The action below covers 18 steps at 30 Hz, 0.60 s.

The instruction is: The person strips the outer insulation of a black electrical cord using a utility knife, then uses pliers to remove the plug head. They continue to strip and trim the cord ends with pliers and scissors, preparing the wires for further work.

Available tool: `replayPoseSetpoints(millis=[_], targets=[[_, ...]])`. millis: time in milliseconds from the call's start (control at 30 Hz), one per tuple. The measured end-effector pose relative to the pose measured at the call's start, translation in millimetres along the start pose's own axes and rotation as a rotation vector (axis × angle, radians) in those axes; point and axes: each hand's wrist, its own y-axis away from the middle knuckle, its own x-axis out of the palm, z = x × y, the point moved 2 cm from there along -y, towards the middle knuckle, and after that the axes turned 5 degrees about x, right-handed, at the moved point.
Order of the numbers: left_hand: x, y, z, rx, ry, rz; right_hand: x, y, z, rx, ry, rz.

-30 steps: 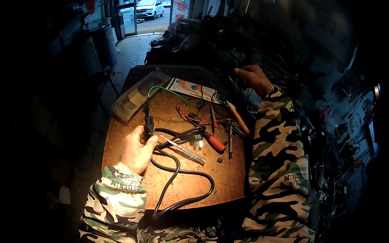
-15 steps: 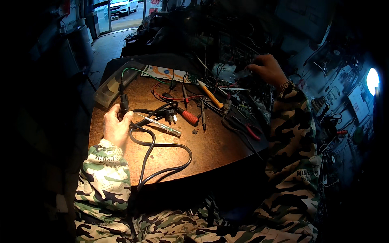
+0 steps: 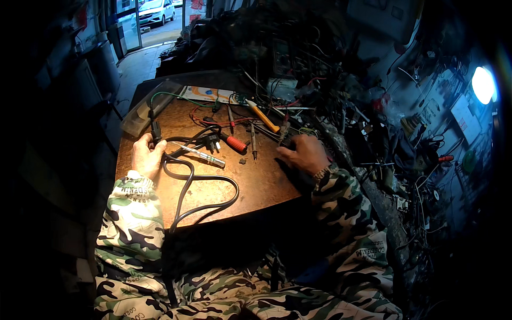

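Note:
My left hand (image 3: 145,156) is closed on the black connector (image 3: 156,133) of a power cord (image 3: 229,198) looped across the wooden table; a green wire runs from the connector. Beside it lie a clear tester screwdriver (image 3: 204,157), the cord's plug (image 3: 213,142) and a red-handled tool (image 3: 235,143). My right hand (image 3: 303,153), slightly blurred, is low at the table's right side by cables and a meter probe (image 3: 254,143), thumb apart from bent fingers; its fingertips are partly hidden. An orange-handled tool (image 3: 262,116) lies above them.
A clear plastic box (image 3: 132,124) and a white printed card (image 3: 202,93) lie toward the back of the table (image 3: 179,124). Tangled wires and equipment (image 3: 394,176) crowd the right. A bright lamp (image 3: 484,85) shines at right; a doorway with a car (image 3: 157,12) outside is behind.
My right hand has come down and left from the dark clutter to the table's right side. My left hand keeps hold of the connector, while the view has shifted.

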Motion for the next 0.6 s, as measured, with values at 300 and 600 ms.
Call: replayPoseSetpoints(millis=[300, 600], targets=[[-2.8, -0.6, -1.9, -0.003, -0.061, -0.005, 42.4, 2.4, 11.2, 0.072, 0.077, -0.357], [-13.6, 7.5, -13.5, -0.04, -0.149, -0.055, 39.6, 57.8, 52.0, -0.286, -0.583, -0.542]])
